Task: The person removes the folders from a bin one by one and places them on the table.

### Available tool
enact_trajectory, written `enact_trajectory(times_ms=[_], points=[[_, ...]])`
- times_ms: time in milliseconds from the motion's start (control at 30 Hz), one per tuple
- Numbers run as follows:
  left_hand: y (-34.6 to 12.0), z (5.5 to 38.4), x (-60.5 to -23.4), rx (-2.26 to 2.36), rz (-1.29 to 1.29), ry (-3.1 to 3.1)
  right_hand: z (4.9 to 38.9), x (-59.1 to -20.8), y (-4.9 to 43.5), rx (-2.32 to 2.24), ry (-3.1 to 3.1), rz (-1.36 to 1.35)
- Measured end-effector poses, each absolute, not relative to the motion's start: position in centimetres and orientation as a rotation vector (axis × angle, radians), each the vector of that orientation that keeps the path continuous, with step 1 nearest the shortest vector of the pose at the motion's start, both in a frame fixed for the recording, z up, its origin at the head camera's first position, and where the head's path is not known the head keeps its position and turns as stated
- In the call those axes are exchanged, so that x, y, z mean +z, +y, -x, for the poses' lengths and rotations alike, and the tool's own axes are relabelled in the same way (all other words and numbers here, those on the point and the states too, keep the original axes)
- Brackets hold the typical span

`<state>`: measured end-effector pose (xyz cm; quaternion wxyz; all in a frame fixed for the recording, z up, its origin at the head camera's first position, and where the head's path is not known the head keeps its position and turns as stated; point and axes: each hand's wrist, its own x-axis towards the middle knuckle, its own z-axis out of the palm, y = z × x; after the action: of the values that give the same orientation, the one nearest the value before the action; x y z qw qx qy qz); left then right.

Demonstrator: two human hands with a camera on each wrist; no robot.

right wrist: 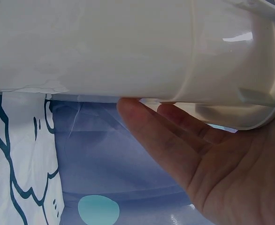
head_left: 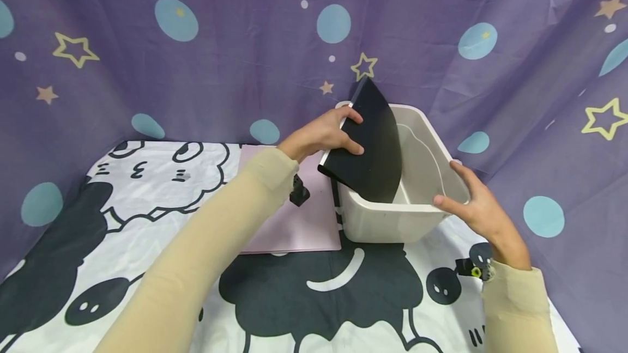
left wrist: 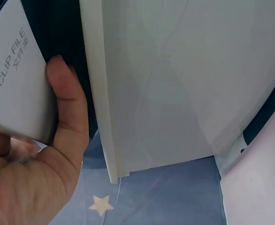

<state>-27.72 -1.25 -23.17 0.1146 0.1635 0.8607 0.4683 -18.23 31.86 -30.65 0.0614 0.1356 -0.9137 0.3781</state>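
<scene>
Our left hand [head_left: 325, 134] pinches the black clip file [head_left: 376, 148], apparently mid-transfer at the bin's [head_left: 382, 226] left edge; next, our right hand [head_left: 479, 210], gripping its right edge, should steady the bin.

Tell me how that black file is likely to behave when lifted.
The black file will probably stay fairly stiff, as it extends from its spine without drooping, though its curved outline hints at some flex. Its smooth-looking surface may be slippery. Tilted over the white bin, it might topple if the left hand let go.
</scene>
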Motion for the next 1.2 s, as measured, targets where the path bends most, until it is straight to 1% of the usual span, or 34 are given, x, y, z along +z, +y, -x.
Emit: enact_trajectory(times_ms=[200, 533, 733, 1000, 1200], points=[[-1.6, 27.9, -23.0, 1.441, -0.461, 2.459, 18.1, -30.6, 31.8, 1.152, -2.766, -0.4], [-3.6, 27.7, -22.7, 1.468, -0.362, 2.425, 18.2, -30.8, 31.9, 1.144, -2.77, -0.402], [-3.9, 27.8, -22.7, 1.474, -0.375, 2.404, 18.2, -30.7, 31.9, 1.169, -2.761, -0.401], [-3.8, 27.9, -23.2, 1.396, -0.409, 2.53, 18.0, -30.7, 31.8, 1.165, -2.775, -0.379], [-3.7, 28.1, -23.5, 1.499, -0.38, 2.427, 18.0, -30.6, 31.8, 1.144, -2.767, -0.402]])
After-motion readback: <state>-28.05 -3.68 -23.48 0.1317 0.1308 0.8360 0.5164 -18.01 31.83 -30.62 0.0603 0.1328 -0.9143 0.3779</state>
